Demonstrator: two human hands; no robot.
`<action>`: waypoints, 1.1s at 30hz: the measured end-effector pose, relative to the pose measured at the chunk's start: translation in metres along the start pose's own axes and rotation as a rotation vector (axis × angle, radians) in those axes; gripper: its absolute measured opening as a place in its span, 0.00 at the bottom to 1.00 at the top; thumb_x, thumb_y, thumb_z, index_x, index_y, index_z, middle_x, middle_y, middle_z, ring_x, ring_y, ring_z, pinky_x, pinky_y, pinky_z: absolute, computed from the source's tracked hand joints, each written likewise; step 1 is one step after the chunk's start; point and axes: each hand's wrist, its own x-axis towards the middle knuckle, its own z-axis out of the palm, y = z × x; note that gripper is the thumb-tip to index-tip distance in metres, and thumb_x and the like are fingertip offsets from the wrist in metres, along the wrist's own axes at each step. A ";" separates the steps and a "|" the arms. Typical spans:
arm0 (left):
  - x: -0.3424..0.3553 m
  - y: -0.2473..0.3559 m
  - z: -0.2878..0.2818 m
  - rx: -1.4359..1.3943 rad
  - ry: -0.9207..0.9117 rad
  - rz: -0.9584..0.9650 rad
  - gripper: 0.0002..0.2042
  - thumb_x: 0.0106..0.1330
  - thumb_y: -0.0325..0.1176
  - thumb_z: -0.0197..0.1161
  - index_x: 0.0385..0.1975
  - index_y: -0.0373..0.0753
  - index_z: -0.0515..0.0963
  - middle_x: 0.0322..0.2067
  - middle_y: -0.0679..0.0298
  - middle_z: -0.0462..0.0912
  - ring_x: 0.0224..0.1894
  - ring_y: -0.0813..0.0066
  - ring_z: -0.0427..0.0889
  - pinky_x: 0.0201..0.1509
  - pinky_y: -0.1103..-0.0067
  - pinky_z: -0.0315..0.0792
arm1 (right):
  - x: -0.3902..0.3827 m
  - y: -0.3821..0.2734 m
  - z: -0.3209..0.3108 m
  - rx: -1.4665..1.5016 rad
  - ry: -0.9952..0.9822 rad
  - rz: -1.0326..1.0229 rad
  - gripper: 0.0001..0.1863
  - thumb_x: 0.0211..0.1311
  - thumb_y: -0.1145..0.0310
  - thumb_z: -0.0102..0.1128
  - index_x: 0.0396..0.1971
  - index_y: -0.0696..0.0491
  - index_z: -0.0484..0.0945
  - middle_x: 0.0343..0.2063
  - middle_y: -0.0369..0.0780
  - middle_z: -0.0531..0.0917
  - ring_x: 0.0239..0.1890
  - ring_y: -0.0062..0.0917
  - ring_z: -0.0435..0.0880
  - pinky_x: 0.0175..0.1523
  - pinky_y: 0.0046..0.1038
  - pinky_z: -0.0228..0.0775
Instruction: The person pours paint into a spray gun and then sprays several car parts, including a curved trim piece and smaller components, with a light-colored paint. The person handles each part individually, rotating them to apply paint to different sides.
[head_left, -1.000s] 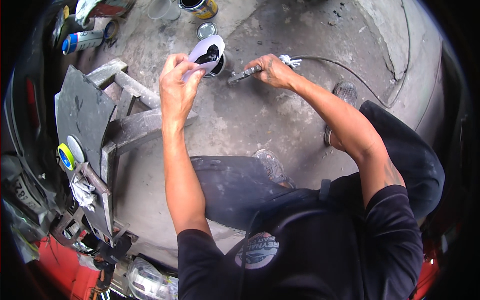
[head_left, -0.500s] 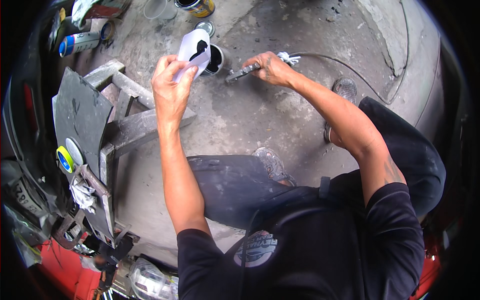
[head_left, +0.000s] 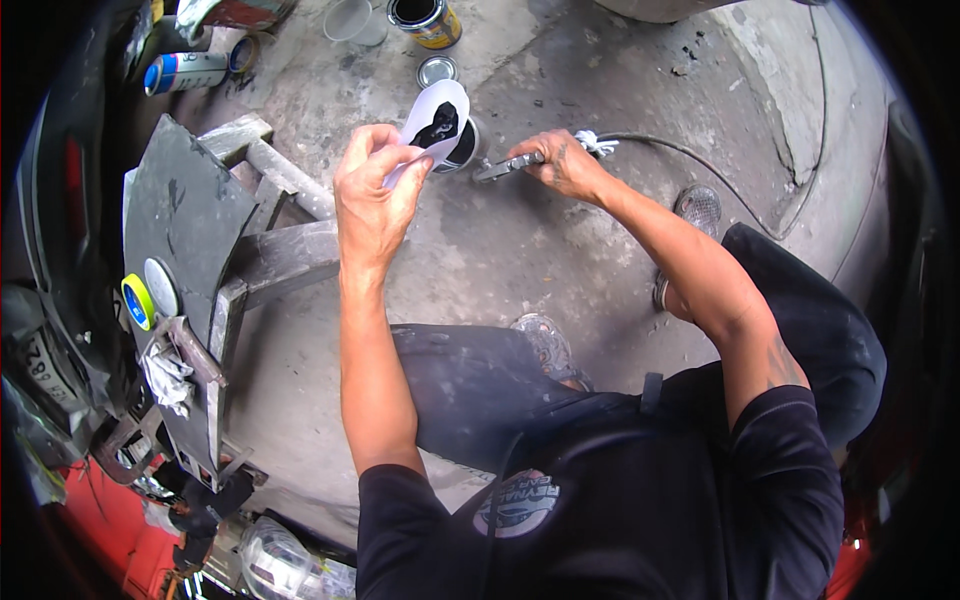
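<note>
My left hand (head_left: 375, 190) pinches a white paper funnel (head_left: 432, 122) stained with black paint and holds it above a small dark cup (head_left: 462, 148) on the concrete floor. My right hand (head_left: 565, 165) grips a grey spray gun (head_left: 510, 163). A hose (head_left: 700, 160) wrapped in white cloth at the joint runs from the gun off to the right. Both forearms reach out over my bent knees.
An open paint can (head_left: 425, 18), a clear plastic cup (head_left: 352, 18), a round metal lid (head_left: 437, 70) and a blue spray can (head_left: 185, 72) lie at the back. A grey metal stand (head_left: 200, 270) with tape rolls and a rag stands at the left.
My left hand has lifted the paper funnel up off the dark cup and tilted it. My right hand has stayed with the spray gun beside the cup.
</note>
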 end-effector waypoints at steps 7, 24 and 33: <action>-0.002 -0.003 -0.006 -0.062 -0.012 -0.088 0.08 0.59 0.25 0.74 0.37 0.30 0.86 0.42 0.58 0.82 0.46 0.69 0.81 0.49 0.76 0.74 | -0.001 -0.005 -0.002 0.049 0.001 0.033 0.26 0.44 0.83 0.52 0.46 0.55 0.86 0.41 0.53 0.87 0.47 0.51 0.84 0.55 0.43 0.76; 0.054 0.013 0.033 -0.032 -0.002 -0.027 0.07 0.58 0.24 0.73 0.34 0.30 0.84 0.39 0.55 0.82 0.39 0.62 0.83 0.44 0.72 0.75 | 0.003 -0.007 -0.063 0.037 0.033 0.178 0.28 0.45 0.81 0.50 0.49 0.53 0.85 0.41 0.55 0.86 0.47 0.51 0.84 0.57 0.43 0.76; 0.120 0.025 0.061 -0.070 0.086 0.040 0.07 0.58 0.24 0.72 0.34 0.30 0.84 0.38 0.54 0.82 0.40 0.61 0.83 0.45 0.73 0.75 | 0.031 0.003 -0.123 -0.043 0.183 0.124 0.19 0.52 0.78 0.59 0.46 0.54 0.85 0.29 0.50 0.85 0.32 0.43 0.84 0.42 0.38 0.73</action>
